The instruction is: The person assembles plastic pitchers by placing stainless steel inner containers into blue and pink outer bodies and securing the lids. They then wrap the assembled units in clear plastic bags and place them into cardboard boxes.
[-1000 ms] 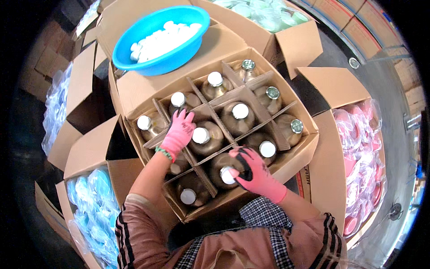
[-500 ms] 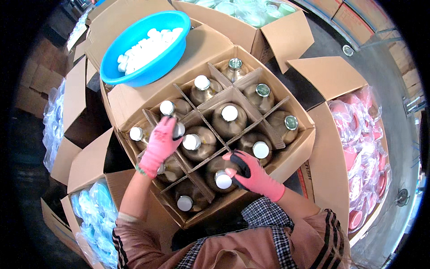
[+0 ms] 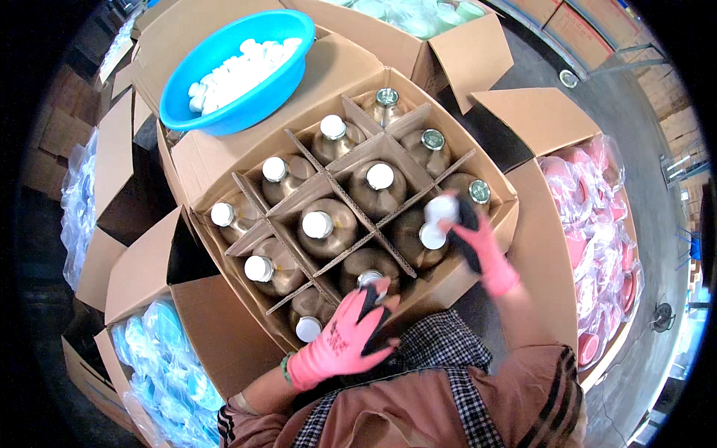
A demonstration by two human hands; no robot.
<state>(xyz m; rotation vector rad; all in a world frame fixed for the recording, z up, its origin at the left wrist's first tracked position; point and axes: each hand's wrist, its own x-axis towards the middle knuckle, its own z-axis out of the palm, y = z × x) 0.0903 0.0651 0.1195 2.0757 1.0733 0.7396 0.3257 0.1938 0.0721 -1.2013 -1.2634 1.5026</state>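
A cardboard box (image 3: 515,213) holds several large clear glass bottles (image 3: 377,190) in a grid of cardboard dividers (image 3: 328,179). White caps (image 3: 317,224) top most of them; the bottles along the far right side show bare, shiny mouths (image 3: 433,140). My right hand (image 3: 482,250), in a pink glove with dark fingertips, is blurred and pinches a loose white cap (image 3: 444,207) just above a capped bottle. My left hand (image 3: 343,340), gloved alike, spreads its fingers at the near edge, fingertips by the white cap (image 3: 369,278) of a front bottle. Whether they touch it, I cannot tell.
A blue basin (image 3: 175,112) of white caps (image 3: 246,71) rests on the box's far flap. Open cartons stand around: bagged red items (image 3: 590,246) right, bagged light-blue items (image 3: 160,358) near left, bagged pale-green ones (image 3: 414,16) at the back.
My left hand has moved from the left bottles to the front one and no longer has a cap at its fingers. My right hand has shifted right and away, now with a white cap.
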